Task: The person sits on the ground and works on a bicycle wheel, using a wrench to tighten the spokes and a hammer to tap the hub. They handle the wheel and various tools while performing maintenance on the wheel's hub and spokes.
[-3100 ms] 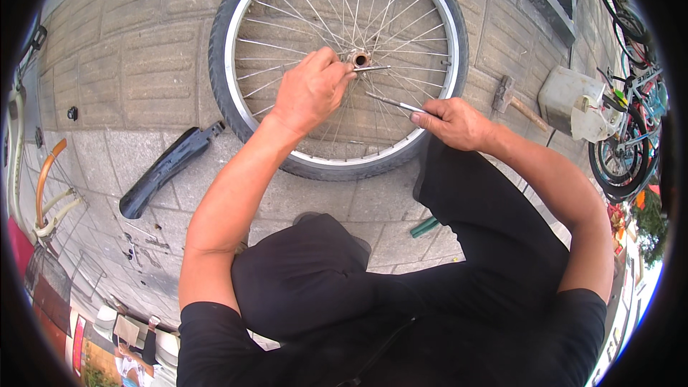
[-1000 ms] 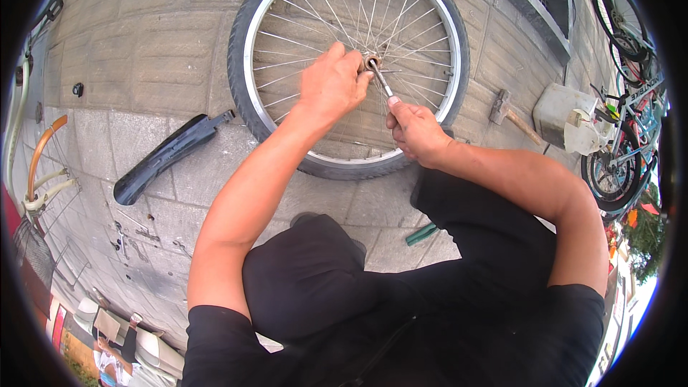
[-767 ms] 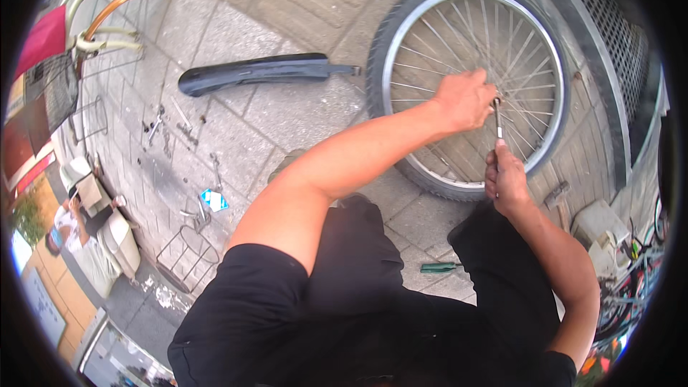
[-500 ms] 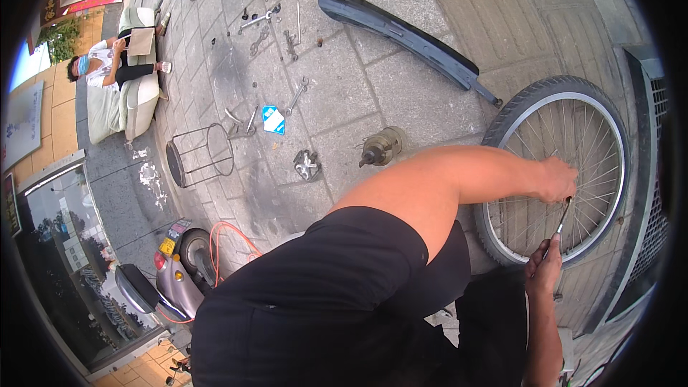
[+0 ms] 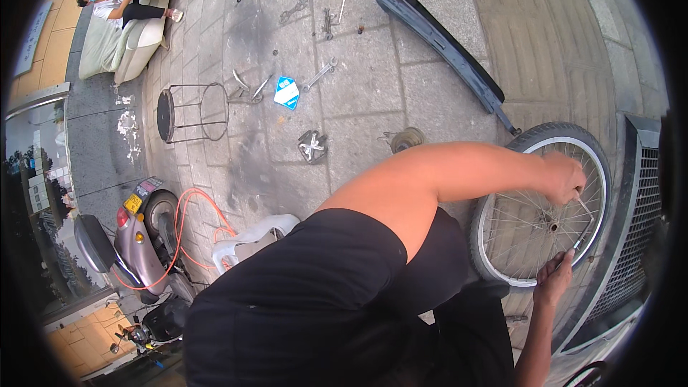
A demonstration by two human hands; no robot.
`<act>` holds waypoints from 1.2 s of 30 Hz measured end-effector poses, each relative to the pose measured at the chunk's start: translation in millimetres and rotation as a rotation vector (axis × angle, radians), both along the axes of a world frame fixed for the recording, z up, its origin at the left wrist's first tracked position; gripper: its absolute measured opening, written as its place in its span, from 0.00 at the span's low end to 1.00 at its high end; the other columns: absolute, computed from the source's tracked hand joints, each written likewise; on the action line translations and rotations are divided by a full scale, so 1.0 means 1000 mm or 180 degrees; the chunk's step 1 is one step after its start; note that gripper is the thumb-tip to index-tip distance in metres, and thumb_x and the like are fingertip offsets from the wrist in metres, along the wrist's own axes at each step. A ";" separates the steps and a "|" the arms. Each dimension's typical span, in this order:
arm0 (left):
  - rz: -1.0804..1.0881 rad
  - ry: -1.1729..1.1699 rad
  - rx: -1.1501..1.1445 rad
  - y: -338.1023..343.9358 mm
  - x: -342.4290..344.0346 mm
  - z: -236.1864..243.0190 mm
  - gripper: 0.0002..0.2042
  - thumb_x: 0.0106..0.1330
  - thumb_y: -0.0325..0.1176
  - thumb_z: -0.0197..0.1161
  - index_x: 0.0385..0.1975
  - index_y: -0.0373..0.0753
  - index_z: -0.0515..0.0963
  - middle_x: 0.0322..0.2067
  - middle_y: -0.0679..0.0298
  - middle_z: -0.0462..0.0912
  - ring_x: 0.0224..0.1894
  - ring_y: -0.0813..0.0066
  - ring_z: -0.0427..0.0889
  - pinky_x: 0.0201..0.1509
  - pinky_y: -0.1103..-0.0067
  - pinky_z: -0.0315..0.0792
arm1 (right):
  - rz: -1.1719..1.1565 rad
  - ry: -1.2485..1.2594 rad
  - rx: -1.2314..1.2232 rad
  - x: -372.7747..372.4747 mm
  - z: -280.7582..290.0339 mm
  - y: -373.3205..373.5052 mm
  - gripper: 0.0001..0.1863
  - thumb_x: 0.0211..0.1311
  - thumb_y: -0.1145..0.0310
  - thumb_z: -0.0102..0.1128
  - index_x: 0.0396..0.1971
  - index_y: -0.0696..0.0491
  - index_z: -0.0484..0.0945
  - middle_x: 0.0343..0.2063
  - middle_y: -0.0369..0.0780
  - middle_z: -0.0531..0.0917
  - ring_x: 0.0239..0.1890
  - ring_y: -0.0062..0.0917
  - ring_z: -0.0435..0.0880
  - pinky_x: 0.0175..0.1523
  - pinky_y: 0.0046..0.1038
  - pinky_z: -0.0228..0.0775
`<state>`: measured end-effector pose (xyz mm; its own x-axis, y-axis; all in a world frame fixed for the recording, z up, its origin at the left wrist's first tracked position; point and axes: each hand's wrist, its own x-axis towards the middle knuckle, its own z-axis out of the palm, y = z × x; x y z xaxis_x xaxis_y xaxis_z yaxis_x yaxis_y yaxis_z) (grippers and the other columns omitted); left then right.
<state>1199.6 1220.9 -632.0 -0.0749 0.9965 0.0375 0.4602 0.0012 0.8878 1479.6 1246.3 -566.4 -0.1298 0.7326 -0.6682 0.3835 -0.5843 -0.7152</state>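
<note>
Two hands (image 5: 562,175) on bicycle wheel (image 5: 539,206).

Grey stone paving (image 5: 358,93) carries everything here; a bicycle wheel (image 5: 539,204) lies flat on it at the right, beside a metal grate (image 5: 634,222); a long black mudguard (image 5: 441,43) lies just above the wheel, its lower end close to the tyre; loose spanners (image 5: 320,74) and small metal parts are scattered across the slabs at the top, with a blue and white card (image 5: 286,92) among them; a round sprocket-like part (image 5: 405,138) rests near the middle; a wire stool frame (image 5: 190,111) lies on its side at the left; a scooter (image 5: 136,244) stands at the lower left, an orange hose (image 5: 188,211) looped beside it.
</note>
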 end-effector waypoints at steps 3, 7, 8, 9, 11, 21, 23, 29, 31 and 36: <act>0.0091 -0.0014 -0.0011 -0.027 -0.017 0.003 0.12 0.69 0.45 0.68 0.44 0.50 0.90 0.48 0.61 0.88 0.50 0.55 0.88 0.53 0.60 0.81 | 0.0116 -0.0008 0.0003 -0.019 0.004 -0.005 0.23 0.81 0.42 0.55 0.30 0.45 0.71 0.13 0.26 0.59 0.11 0.13 0.54 0.16 0.23 0.46; -0.0094 -0.0021 -0.0322 -0.045 -0.024 -0.003 0.11 0.68 0.44 0.69 0.45 0.48 0.90 0.48 0.60 0.87 0.50 0.54 0.87 0.54 0.60 0.80 | 0.0145 0.0002 0.0065 -0.024 0.001 -0.016 0.23 0.81 0.43 0.55 0.30 0.45 0.72 0.12 0.26 0.58 0.10 0.14 0.53 0.15 0.23 0.45; -0.0123 -0.0038 -0.0418 -0.046 -0.024 -0.005 0.11 0.68 0.43 0.69 0.45 0.48 0.90 0.48 0.60 0.87 0.51 0.54 0.87 0.54 0.60 0.80 | 0.0192 -0.0001 0.0067 -0.019 -0.001 -0.016 0.23 0.81 0.43 0.55 0.30 0.45 0.71 0.13 0.26 0.58 0.11 0.14 0.54 0.15 0.23 0.46; -0.0074 -0.0042 -0.0304 -0.048 -0.024 -0.010 0.11 0.68 0.43 0.69 0.45 0.47 0.90 0.48 0.59 0.87 0.52 0.54 0.87 0.55 0.61 0.79 | 0.0240 -0.0004 0.0066 -0.017 -0.001 -0.016 0.23 0.82 0.43 0.54 0.30 0.45 0.71 0.13 0.26 0.58 0.11 0.13 0.54 0.15 0.23 0.46; 0.0029 -0.0046 -0.0098 -0.052 -0.031 -0.017 0.11 0.69 0.41 0.68 0.45 0.45 0.89 0.48 0.57 0.87 0.53 0.54 0.86 0.58 0.61 0.79 | 0.0234 -0.0066 0.0038 -0.014 -0.001 -0.022 0.24 0.82 0.43 0.54 0.30 0.46 0.71 0.13 0.26 0.58 0.11 0.13 0.54 0.15 0.23 0.46; 0.2973 0.0647 -0.0332 -0.248 -0.237 -0.029 0.12 0.69 0.39 0.72 0.44 0.38 0.88 0.39 0.56 0.86 0.39 0.62 0.86 0.45 0.70 0.80 | -0.0090 -0.0361 0.0130 0.019 -0.013 -0.006 0.23 0.81 0.43 0.55 0.30 0.45 0.71 0.13 0.26 0.59 0.10 0.14 0.55 0.15 0.23 0.45; 0.3337 0.0985 -0.0657 -0.320 -0.260 -0.071 0.12 0.70 0.39 0.71 0.46 0.38 0.88 0.40 0.55 0.87 0.41 0.61 0.87 0.47 0.69 0.81 | 0.0007 -0.0470 0.0100 0.008 -0.021 -0.009 0.23 0.81 0.43 0.56 0.29 0.45 0.71 0.13 0.26 0.59 0.10 0.14 0.55 0.15 0.23 0.45; 0.3853 0.1627 -0.1068 -0.390 -0.303 -0.140 0.12 0.70 0.39 0.71 0.45 0.38 0.89 0.43 0.53 0.89 0.44 0.56 0.88 0.51 0.66 0.81 | 0.0300 -0.0581 0.0161 -0.024 -0.034 -0.014 0.24 0.81 0.43 0.56 0.29 0.45 0.72 0.12 0.26 0.60 0.09 0.13 0.56 0.14 0.23 0.48; 0.4013 0.1550 -0.1116 -0.394 -0.328 -0.149 0.13 0.69 0.40 0.71 0.46 0.38 0.89 0.45 0.52 0.90 0.46 0.55 0.89 0.53 0.66 0.81 | 0.0361 -0.0596 0.0200 -0.035 -0.034 -0.017 0.23 0.81 0.43 0.55 0.29 0.45 0.72 0.12 0.26 0.60 0.09 0.13 0.56 0.14 0.22 0.48; 0.4561 0.1603 -0.1373 -0.393 -0.448 -0.158 0.17 0.68 0.42 0.71 0.48 0.35 0.88 0.46 0.49 0.91 0.51 0.53 0.90 0.58 0.64 0.80 | 0.0600 -0.0459 0.0334 -0.044 -0.044 -0.012 0.23 0.83 0.45 0.53 0.30 0.47 0.72 0.12 0.27 0.62 0.09 0.14 0.57 0.13 0.23 0.48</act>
